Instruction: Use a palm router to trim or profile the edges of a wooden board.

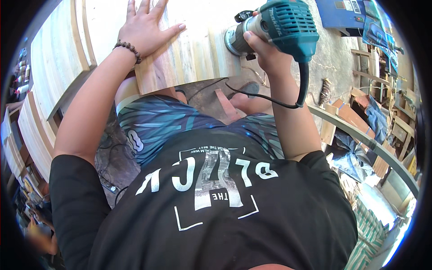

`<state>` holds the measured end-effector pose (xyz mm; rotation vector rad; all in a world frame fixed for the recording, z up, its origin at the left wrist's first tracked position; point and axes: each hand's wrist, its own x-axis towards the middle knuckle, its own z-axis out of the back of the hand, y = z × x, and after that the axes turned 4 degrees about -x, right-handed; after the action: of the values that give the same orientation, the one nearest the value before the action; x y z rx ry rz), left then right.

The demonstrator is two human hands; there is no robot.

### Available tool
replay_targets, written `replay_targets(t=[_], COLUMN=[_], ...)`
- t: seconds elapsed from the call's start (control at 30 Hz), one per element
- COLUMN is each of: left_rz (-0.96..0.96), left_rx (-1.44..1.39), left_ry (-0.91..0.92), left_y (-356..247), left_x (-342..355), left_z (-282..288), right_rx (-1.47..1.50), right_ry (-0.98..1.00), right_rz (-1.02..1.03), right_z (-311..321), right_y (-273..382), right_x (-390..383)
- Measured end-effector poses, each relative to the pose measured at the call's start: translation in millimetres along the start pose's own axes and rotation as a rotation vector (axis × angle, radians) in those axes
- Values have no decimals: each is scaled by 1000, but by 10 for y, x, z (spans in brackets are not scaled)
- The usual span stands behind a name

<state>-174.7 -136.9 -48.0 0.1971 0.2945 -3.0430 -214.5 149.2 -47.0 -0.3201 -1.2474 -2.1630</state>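
A pale, streaked wooden panel [198, 67] lies across the top of the view, its near edge over my knees. My left hand [146, 33] rests flat on it, thumb and fingers spread. My right hand [265, 51] grips a teal and silver handheld router [290, 31] at the panel's right edge. The router's round base is at the surface; I cannot tell whether it touches. A black cord [303, 83] runs down from the tool's top and loops toward the floor below the panel.
Stacked pale boards [58, 54] stand at my left. A blue machine [337, 13] is at the upper right. Scrap wood and blue sheeting [375, 117] lie at the right, beside a long grey rail [364, 137]. A pinkish wood piece [225, 105] lies on the concrete floor [339, 58].
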Motion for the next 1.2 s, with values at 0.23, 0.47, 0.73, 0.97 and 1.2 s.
replay_targets(t=[0.23, 0.47, 0.73, 0.97, 1.2], left_rz=[-100, -121, -93, -93, -95], left_rx=[203, 116, 36, -11, -69], left_ry=[-241, -247, -170, -140, -140], left_y=[130, 203, 182, 177, 199], left_x=[117, 123, 123, 135, 147], left_z=[-228, -290, -161, -107, -125], right_rx=[208, 292, 211, 149, 188], right_ry=[39, 23, -9, 82, 105], right_rz=[-52, -302, -6, -359, -472], right_z=[-101, -186, -393, -453, -558], right_y=[-122, -295, -587, -455, -749], right_x=[394, 737, 1410, 1888, 2244])
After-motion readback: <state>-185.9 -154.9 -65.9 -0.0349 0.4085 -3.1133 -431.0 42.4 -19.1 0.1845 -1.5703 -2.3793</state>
